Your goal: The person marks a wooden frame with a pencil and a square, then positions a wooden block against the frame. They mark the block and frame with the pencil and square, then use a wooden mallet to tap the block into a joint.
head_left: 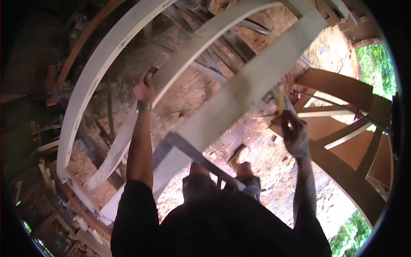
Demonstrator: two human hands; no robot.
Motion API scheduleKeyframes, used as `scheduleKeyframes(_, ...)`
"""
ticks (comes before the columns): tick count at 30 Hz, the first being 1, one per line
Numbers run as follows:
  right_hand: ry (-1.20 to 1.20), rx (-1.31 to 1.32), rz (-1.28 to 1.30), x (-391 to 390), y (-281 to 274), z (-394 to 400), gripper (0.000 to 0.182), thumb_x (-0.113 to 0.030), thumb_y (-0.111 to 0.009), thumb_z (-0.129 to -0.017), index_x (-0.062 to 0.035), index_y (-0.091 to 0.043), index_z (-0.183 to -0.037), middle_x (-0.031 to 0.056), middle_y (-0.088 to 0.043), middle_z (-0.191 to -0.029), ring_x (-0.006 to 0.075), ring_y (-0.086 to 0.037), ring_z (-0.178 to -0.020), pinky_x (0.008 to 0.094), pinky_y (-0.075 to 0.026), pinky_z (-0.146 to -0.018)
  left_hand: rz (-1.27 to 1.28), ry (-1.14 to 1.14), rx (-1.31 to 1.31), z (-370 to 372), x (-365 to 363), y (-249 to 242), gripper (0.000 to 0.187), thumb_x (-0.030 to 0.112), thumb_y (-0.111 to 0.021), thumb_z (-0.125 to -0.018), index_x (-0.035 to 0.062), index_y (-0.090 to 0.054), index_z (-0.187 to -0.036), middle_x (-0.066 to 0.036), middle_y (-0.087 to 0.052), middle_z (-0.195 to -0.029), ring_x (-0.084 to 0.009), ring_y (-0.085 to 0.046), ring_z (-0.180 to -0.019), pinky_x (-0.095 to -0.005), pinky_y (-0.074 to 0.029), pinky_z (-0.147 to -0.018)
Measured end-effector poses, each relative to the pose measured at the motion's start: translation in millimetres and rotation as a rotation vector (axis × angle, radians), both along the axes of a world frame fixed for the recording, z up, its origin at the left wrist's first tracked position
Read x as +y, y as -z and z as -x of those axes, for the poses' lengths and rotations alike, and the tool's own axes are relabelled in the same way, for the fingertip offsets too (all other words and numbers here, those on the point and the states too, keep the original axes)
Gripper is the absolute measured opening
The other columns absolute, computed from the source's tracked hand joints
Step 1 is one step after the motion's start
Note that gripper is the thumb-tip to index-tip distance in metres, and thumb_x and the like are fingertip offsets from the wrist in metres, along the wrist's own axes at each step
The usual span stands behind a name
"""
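My left hand [144, 89] reaches out beside a curved wooden piece [182, 60], its fingers closed around a small dark object [153, 70] at that piece's edge. What exactly this object is I cannot make out. A metal-looking band circles the left wrist. On the right, my right hand [293, 133] pinches a yellow pencil [281, 102], which points up and away from me. Between my two hands a wide pale board [252, 81] slants from lower left to upper right. Neither hand visibly touches that board.
Another large curved frame member [92, 79] arches along the left. A brown curved wooden assembly with struts [342, 141] stands at the right. Close before my legs lies a dark angled bar [205, 162]. Wood shavings [218, 128] cover the ground, with scrap wood [55, 188] at lower left.
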State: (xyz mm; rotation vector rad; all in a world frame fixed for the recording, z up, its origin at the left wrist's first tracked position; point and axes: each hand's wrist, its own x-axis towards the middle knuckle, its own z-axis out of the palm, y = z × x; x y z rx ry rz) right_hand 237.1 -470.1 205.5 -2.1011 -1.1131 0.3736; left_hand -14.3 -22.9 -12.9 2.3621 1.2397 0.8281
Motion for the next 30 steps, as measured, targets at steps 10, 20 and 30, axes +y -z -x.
scheduleKeyframes(10, 0.7, -0.021, 0.123, -429, -20, 13, 0.027, -0.016, -0.048, -0.107, 0.0001, -0.067, -0.117, 0.0118, -0.071, -0.082, 0.0193, -0.069, -0.072, 0.0343, -0.054, -0.065, 0.001, -0.337, -0.816, 145, -192, -150, 0.025, 0.021, -0.053, -0.107, 0.0034, -0.051, -0.124, -0.012, -0.068, -0.107, -0.0254, -0.065, -0.095, -0.0384, -0.053, -0.086)
scheduleKeyframes(20, 0.533, 0.056, -0.04, -409, -50, 27, 0.017, -0.005, -0.054, -0.103, 0.0019, -0.067, -0.112, 0.0123, -0.072, -0.082, 0.0214, -0.071, -0.07, 0.0338, -0.055, -0.065, -0.238, -0.512, -0.334, 160, -325, -229, 0.043, 0.036, -0.048, -0.106, -0.0039, -0.052, -0.12, -0.025, -0.062, -0.106, -0.0384, -0.063, -0.095, -0.049, -0.05, -0.085)
scheduleKeyframes(30, 0.222, -0.054, 0.128, -306, -89, -80, 0.018, -0.012, -0.055, -0.103, 0.0009, -0.066, -0.111, 0.0176, -0.071, -0.089, 0.0289, -0.073, -0.078, 0.0389, -0.056, -0.069, -0.244, -0.587, -0.244, 71, -331, -224, 0.025, 0.012, -0.06, -0.102, -0.0022, -0.056, -0.122, -0.024, -0.07, -0.104, -0.0402, -0.07, -0.096, -0.0475, -0.053, -0.083)
